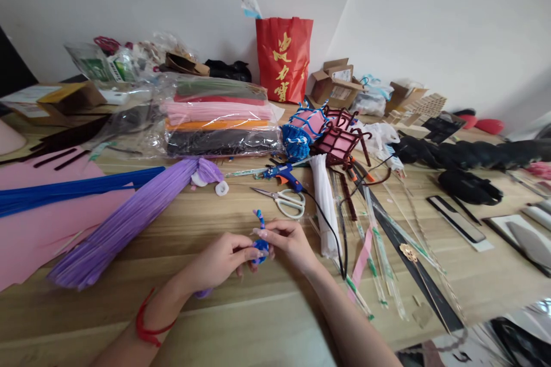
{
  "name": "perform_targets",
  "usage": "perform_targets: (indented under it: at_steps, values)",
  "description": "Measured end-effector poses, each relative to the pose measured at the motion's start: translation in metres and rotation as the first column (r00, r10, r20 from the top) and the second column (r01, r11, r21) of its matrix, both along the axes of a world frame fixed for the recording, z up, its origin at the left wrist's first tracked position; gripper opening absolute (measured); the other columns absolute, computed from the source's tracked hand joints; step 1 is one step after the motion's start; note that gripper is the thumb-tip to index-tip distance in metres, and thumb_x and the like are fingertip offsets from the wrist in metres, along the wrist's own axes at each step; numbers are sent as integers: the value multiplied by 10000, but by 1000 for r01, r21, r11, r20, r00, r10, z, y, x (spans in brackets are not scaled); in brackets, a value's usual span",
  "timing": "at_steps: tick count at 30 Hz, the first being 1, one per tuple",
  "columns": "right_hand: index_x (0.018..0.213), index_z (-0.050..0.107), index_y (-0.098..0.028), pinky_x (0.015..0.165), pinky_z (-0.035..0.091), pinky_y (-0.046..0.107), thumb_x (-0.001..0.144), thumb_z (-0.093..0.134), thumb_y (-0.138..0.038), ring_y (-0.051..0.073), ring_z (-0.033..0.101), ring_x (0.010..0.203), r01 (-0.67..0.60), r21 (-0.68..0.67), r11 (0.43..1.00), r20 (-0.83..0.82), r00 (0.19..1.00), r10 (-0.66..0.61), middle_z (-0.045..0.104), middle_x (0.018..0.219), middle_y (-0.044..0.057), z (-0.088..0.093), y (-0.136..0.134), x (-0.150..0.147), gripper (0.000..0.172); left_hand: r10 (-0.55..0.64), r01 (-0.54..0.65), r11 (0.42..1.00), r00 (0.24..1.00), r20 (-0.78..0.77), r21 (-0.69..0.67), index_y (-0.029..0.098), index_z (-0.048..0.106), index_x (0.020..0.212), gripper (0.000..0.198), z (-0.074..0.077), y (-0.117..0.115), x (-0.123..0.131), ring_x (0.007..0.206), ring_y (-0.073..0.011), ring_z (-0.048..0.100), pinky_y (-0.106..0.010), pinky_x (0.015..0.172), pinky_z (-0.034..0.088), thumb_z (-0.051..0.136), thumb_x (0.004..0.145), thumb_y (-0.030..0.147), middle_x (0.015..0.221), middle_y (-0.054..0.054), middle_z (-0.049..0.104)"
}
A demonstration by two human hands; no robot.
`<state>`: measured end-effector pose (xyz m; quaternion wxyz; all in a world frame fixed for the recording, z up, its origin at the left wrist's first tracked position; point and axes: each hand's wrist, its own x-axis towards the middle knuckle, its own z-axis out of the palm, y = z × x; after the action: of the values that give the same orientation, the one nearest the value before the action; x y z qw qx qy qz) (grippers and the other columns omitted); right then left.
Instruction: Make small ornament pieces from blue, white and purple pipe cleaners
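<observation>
Left hand [224, 257] and right hand [291, 242] are pinched on a twisted blue-and-purple fuzzy stem [260, 245], judged coiled below, its tip [259, 215] apparently uncoiled.

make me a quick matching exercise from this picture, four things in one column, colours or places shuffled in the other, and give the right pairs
Things
1. small coiled piece
2. scissors
3. glue gun
4. upright bag

Colours and places
a. red with gold characters
b. white handles
c. between the left hand and the right hand
d. blue and orange

Right pairs: 1-c, 2-b, 3-d, 4-a
</observation>
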<state>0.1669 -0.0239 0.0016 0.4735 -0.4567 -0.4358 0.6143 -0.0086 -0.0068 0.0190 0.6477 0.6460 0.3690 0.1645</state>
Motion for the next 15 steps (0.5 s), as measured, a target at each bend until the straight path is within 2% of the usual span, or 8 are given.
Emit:
perform_targets:
  at_steps: [4,7,11,15]
  values:
    - [795,732,-154,509,496,228,664,736,-329,106,585,481,-93,-46,995,-61,994,90,677,607,7,-1,1,2,218,55,-52,985,998,14,-164,148,675,744,298,1,5,-5,525,-143,611,-235,509,475,556,776,420,606,-34,680]
    - [803,729,-152,581,531,260,644,752,-317,130,633,546,-124,-77,989,-113,987,115,701,663,19,-2,1,4,231,118,-120,976,993,-20,-183,143,642,687,324,1,8,-7,478,-131,592,-225,496,465,574,759,451,518,-19,648]
    - [722,718,-147,603,542,262,614,775,-313,134,643,569,-48,-72,996,-176,984,34,696,658,14,-5,3,3,206,247,-253,956,967,-56,-146,149,600,687,364,-1,8,-3,420,-126,558,-216,430,439,548,751,504,454,22,573]
    - [769,713,-146,653,552,283,612,783,-322,139,651,605,99,-65,993,-238,965,-111,705,699,21,-10,3,-4,246,365,-363,928,931,14,-84,149,620,850,353,-6,5,7,579,-147,607,-228,462,483,560,740,479,693,-16,644]
